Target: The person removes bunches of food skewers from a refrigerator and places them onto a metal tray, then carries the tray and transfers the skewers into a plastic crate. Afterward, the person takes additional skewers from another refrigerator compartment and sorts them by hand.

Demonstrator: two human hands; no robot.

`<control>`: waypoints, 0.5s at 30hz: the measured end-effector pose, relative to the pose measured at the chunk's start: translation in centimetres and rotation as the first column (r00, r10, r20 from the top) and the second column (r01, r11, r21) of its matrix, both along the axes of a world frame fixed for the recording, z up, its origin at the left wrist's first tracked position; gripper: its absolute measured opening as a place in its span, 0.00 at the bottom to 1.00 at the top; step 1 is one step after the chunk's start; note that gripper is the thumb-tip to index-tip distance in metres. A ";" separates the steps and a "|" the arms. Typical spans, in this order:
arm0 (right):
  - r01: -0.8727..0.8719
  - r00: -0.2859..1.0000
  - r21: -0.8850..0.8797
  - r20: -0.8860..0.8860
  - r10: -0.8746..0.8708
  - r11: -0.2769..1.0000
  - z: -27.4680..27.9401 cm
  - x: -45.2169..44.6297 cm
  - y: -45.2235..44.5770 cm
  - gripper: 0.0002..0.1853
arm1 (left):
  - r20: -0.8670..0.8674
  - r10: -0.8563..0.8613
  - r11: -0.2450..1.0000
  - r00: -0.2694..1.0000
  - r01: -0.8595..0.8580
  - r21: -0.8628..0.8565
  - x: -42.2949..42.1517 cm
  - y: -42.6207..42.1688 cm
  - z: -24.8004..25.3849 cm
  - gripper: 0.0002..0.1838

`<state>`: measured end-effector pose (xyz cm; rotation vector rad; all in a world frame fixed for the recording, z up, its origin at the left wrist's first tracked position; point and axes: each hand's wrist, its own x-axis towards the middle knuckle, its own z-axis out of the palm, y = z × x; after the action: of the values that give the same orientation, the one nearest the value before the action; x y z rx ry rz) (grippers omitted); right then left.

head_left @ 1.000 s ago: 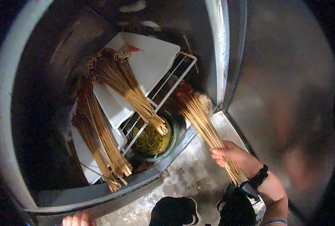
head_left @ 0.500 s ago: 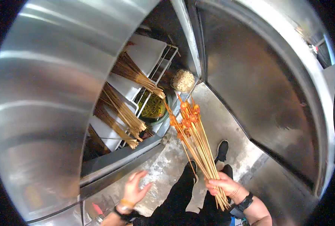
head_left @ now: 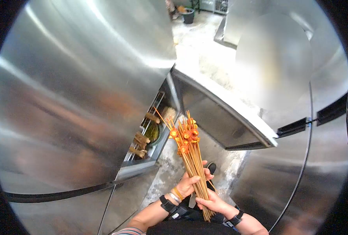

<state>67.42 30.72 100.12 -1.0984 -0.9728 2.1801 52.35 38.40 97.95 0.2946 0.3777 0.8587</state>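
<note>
A bundle of wooden skewers with orange-red food pieces at its upper end is held upright in front of my body. My left hand is wrapped round the middle of the sticks. Lower down, near their bare ends, my right hand grips the same bundle. One skewer leans out to the upper left, apart from the others.
An open steel cabinet at the left holds more stick bundles, a bowl of green food and pale food. Its open door stands ahead. Steel cabinets line the right. A dark bucket is far ahead.
The view has risen and pulled back from the cabinet. My left hand has come in from the lower left and taken hold of the bundle, which my right hand still grips.
</note>
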 end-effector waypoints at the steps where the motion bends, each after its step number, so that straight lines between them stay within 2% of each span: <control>1: 0.032 0.999 0.031 -0.012 -0.032 0.999 1.0 0.1 0.1 0.11 | 0.012 -0.023 0.999 1.000 0.023 0.026 0.5 0.3 1.4 0.46; 4: 0.106 0.994 0.105 -0.015 -0.105 0.989 1.6 0.4 0.8 0.09 | -0.357 -0.016 0.983 0.934 0.079 0.163 1.7 0.9 5.5 0.35; 5: 0.129 0.991 0.132 -0.062 -0.122 0.983 1.0 0.3 1.2 0.10 | -0.349 -0.007 0.977 0.937 0.080 0.196 2.2 1.6 6.2 0.35; 6: 0.153 0.984 0.152 -0.111 -0.137 0.976 0.9 0.1 1.4 0.10 | -0.427 0.036 0.978 0.904 0.055 0.199 2.7 2.0 6.9 0.31; 7: 0.131 0.991 0.144 -0.046 -0.126 0.981 2.1 0.3 2.1 0.12 | -0.500 0.079 0.978 0.863 0.030 0.205 3.1 2.5 7.7 0.27; 8: 0.119 0.993 0.200 -0.021 -0.117 0.972 2.4 0.5 2.5 0.20 | -0.568 0.120 0.977 0.814 0.004 0.212 3.5 3.1 8.5 0.22; 9: 0.017 0.997 0.250 0.066 -0.034 0.968 2.2 1.0 2.8 0.25 | -0.625 0.204 0.964 0.753 -0.041 0.264 3.8 3.6 9.3 0.19; 10: -0.094 0.986 0.283 0.160 0.049 0.955 1.6 1.7 2.7 0.29 | -0.617 0.211 0.960 0.758 -0.043 0.276 4.0 4.1 9.8 0.19; 11: -0.178 0.956 0.260 0.276 0.104 0.949 0.6 2.2 2.6 0.30 | -0.730 0.391 0.884 0.561 -0.007 0.468 3.8 4.7 10.1 0.19; 12: -0.169 0.916 0.288 0.398 0.042 0.943 0.0 4.3 2.6 0.26 | -0.751 0.573 0.776 0.328 0.078 0.626 3.5 5.4 10.5 0.18; 13: -0.165 0.861 0.317 0.508 -0.021 0.934 1.5 6.1 3.1 0.21 | -0.717 0.646 0.718 0.261 0.110 0.687 2.7 5.9 10.7 0.24; 14: -0.003 0.774 0.484 0.555 -0.304 0.875 6.3 7.3 4.8 0.13 | -0.710 0.658 0.711 0.252 0.102 0.695 2.0 6.4 11.8 0.24; 15: 0.135 0.624 0.691 0.498 -0.603 0.710 6.4 9.8 6.2 0.12 | -0.711 0.666 0.694 0.225 0.164 0.702 1.1 6.3 13.0 0.23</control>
<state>77.18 36.89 106.56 -1.6368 -1.4283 0.9175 53.49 44.69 110.93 1.5763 1.3605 1.0835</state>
